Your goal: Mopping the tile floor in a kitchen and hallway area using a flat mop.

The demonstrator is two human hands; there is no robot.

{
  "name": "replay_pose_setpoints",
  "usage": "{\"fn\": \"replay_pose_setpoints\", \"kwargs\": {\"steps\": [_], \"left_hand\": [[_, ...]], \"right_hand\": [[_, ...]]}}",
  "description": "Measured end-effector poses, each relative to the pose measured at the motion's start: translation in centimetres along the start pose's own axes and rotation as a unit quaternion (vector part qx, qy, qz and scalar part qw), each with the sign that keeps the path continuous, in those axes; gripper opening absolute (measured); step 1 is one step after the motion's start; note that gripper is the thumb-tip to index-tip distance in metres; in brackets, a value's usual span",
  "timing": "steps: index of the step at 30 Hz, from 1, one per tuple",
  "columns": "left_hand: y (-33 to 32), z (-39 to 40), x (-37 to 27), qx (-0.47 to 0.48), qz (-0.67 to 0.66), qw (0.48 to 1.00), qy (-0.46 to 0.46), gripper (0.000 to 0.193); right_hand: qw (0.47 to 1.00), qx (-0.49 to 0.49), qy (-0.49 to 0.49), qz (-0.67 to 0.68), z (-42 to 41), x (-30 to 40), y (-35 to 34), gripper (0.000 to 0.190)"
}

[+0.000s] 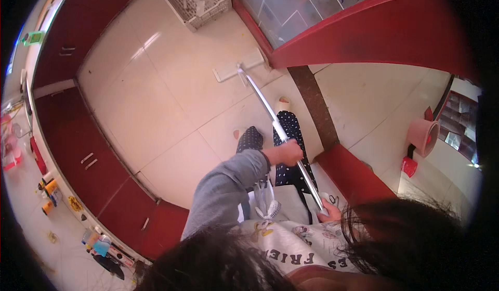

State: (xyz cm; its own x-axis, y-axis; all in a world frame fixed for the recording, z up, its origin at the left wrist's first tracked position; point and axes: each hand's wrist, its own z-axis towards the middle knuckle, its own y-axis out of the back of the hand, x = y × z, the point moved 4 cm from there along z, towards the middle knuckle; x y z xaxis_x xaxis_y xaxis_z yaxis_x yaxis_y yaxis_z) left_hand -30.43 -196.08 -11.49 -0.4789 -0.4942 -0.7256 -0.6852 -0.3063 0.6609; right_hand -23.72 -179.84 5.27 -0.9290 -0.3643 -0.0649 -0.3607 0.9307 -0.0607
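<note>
A flat mop with a long metal handle [262,98] slants across the middle of the head view. Its white rectangular head [239,65] lies on the tiled floor by the foot of the red door frame. My left hand [289,153] is closed around the handle above my knees. Lower down, near my waist, my right hand [330,211] grips the handle's upper end; part of that hand is hidden by hair and clothing.
A white plastic crate [212,8] with bits in it stands on the floor at the top. Red cabinets [84,135] curve along the left under a cluttered countertop [29,213]. A dark threshold strip [314,105] crosses the doorway; a pink bucket-like container [421,137] is at the right.
</note>
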Motion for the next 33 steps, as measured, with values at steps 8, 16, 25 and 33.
{"fn": "replay_pose_setpoints", "kwargs": {"steps": [8, 16, 25, 33], "left_hand": [[2.1, -2.9, 12.3, -0.064, 0.100, 0.983, 0.143, 0.006], [5.8, -3.8, 14.9, -0.062, 0.111, 0.961, 0.246, 0.011], [5.0, 3.6, -1.1, -0.172, -0.083, 0.967, 0.168, 0.012], [2.8, -0.5, 3.2, -0.229, -0.046, 0.950, 0.206, 0.011]], "right_hand": [[0.929, -0.012, 0.219, -0.299, 4.5, 10.7, -6.2, 0.048], [0.870, 0.010, 0.249, -0.426, 5.9, 15.5, -6.4, 0.050], [0.733, -0.052, 0.226, -0.640, -7.8, 12.1, 2.2, 0.043], [0.683, -0.058, 0.271, -0.676, -4.9, 14.0, -3.0, 0.049]]}}
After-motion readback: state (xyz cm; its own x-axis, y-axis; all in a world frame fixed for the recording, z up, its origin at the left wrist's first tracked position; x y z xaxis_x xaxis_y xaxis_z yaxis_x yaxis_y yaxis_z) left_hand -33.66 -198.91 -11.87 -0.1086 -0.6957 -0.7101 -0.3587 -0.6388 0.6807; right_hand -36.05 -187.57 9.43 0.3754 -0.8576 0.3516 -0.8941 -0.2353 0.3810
